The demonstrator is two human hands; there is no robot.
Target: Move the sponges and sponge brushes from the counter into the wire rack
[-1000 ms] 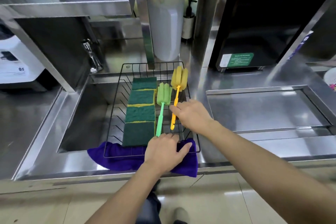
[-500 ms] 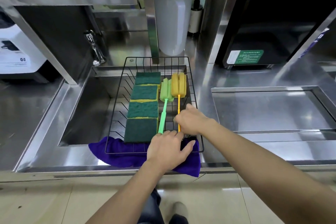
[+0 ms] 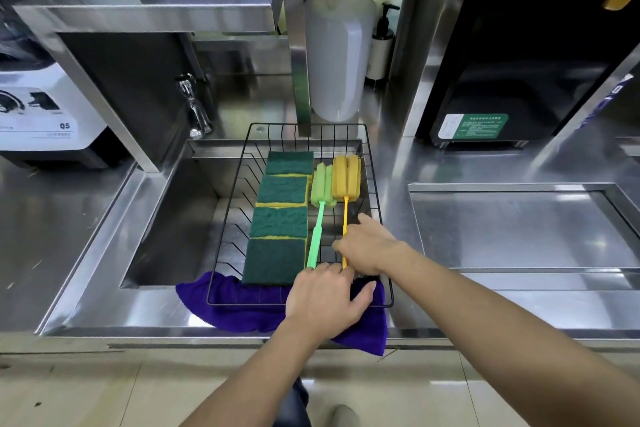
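Observation:
A black wire rack (image 3: 332,135) sits over the sink on a purple cloth (image 3: 235,305). Several green-topped yellow sponges (image 3: 282,218) lie in a column on its left side. To their right lie a green sponge brush (image 3: 317,236) and a yellow sponge brush (image 3: 345,177), side by side with their heads pointing away from me. My left hand (image 3: 325,298) rests on the rack's front edge with its fingers curled over the end of the green handle. My right hand (image 3: 370,246) pinches the yellow handle near its end.
The steel sink (image 3: 173,225) lies under and left of the rack, with a faucet (image 3: 194,107) behind it. A white container (image 3: 337,62) and a pump bottle (image 3: 381,45) stand at the back. A black machine (image 3: 512,62) and a recessed steel panel (image 3: 512,225) are to the right.
The yellow brush came down to lie flat and parallel beside the green brush. My right hand slid back along its handle toward me. My left hand stayed at the green handle's end.

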